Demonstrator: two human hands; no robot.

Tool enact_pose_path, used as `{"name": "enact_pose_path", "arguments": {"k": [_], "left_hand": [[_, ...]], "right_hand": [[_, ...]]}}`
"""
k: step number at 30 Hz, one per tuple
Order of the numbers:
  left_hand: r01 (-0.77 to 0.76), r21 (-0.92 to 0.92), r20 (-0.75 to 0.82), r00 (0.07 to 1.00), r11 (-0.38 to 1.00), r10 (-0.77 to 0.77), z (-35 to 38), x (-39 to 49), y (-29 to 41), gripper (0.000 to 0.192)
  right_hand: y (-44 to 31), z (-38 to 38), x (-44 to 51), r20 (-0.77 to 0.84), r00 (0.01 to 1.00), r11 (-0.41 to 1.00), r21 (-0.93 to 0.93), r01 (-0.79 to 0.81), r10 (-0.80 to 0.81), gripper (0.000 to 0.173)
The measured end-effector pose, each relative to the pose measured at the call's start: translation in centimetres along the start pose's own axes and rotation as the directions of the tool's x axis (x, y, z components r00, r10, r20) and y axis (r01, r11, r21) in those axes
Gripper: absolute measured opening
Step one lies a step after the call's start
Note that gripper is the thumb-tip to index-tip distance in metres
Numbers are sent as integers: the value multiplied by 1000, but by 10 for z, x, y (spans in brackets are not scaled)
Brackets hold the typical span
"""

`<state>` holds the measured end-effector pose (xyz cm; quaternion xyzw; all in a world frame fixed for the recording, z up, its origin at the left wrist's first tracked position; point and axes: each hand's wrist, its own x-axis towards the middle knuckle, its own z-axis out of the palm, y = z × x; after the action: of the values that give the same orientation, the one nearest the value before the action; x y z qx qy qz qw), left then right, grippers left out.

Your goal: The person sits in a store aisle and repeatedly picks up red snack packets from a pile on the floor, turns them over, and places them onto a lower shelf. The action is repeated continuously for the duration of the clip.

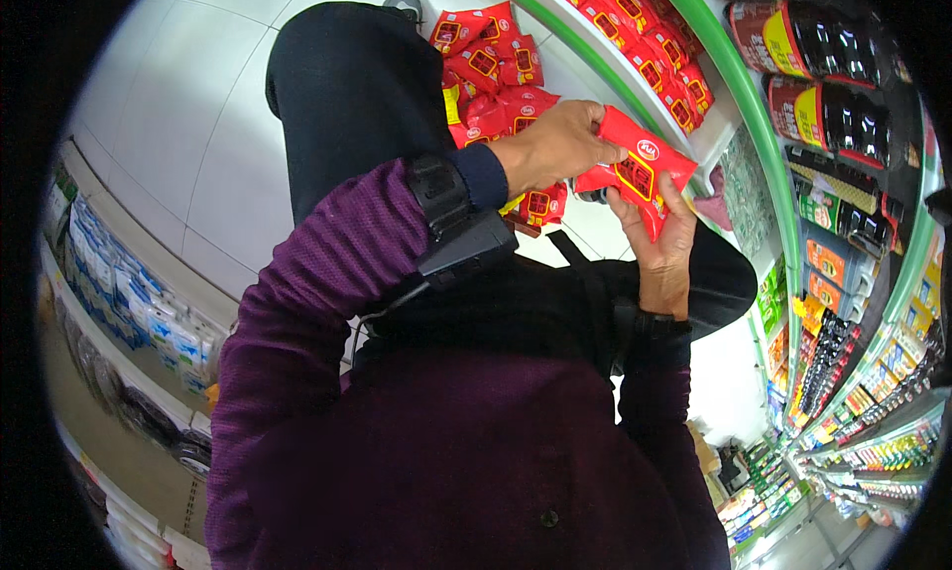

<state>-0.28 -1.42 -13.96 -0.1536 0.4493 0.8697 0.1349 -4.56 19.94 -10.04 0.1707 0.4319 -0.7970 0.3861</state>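
Both my hands hold one red plastic packet (636,161) with a yellow-edged dark label and writing, raised in front of my knees. My left hand (550,142) pinches its left end from above, thumb on the front. From below, my right hand (662,231) supports its lower right side with the palm turned up and the thumb on the front. Under and beyond my left hand, a pile of similar red packets (483,64) lies low by the floor. What they rest on is mostly hidden.
To the right, a green-edged shelf (766,131) bears red packets (647,42) on its low level. Large dark bottles (825,116) lie along a higher level, with jugs (829,265) further along. Behind my left arm stands another shelf (216,302) with wrapped white-and-blue packs (141,302).
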Motion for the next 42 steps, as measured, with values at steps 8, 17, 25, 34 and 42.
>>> {"name": "enact_pose_path", "arguments": {"k": [8, 17, 25, 34, 42], "left_hand": [[-145, 404, -123, 970, 903, 211, -5, 3, 2, 29], [49, 123, -73, 997, 991, -41, 4, -7, 19, 52], [157, 214, -45, 988, 964, -150, 5, -3, 20, 48], [125, 487, 60, 983, 865, -175, 5, -4, 13, 39], [100, 574, -58, 995, 812, -81, -5, -1, 22, 29]], "right_hand": [[10, 2, 12, -73, 996, 970, -239, 28, -47, 49], [7, -35, 28, -56, 993, 994, -25, 106, -107, 43], [-43, -104, 77, -126, 972, 973, -148, 179, -198, 28], [-151, -280, 244, 470, 686, -498, -849, 178, -556, 40], [-217, -243, 320, 447, 780, -845, -500, -188, -438, 55]]}}
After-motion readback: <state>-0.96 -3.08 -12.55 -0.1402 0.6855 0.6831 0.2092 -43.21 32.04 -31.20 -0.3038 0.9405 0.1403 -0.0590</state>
